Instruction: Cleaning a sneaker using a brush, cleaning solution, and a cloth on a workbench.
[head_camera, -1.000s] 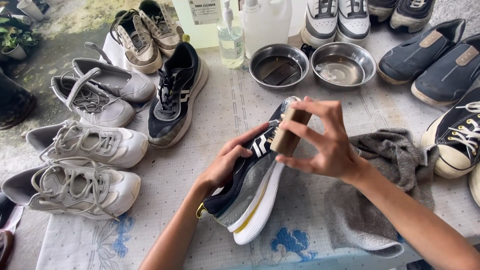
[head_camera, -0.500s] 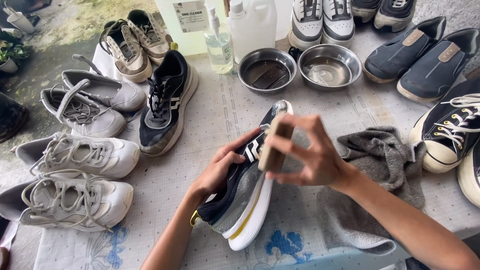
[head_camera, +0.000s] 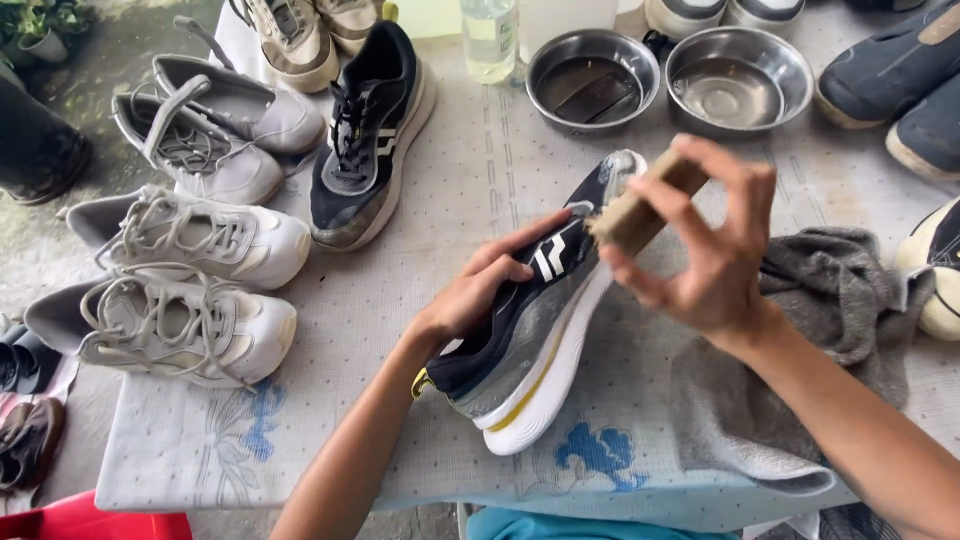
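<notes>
left hand (head_camera: 480, 290) gripping sneaker (head_camera: 530, 320), right hand (head_camera: 710, 260) holding brush (head_camera: 640, 205)

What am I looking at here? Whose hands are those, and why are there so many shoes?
This picture comes from a camera worn on a person's head, looking down, so you see that person's own two hands. The left hand steadies a dark sneaker with a white sole, tipped on its side. The right hand has its grip on a wooden brush, pressed against the shoe near its toe. They work over a table cloth with blue flowers. A grey towel lies by the right arm. Behind are two metal bowls and a clear bottle. On the left wait white sneakers and another dark sneaker.
</notes>
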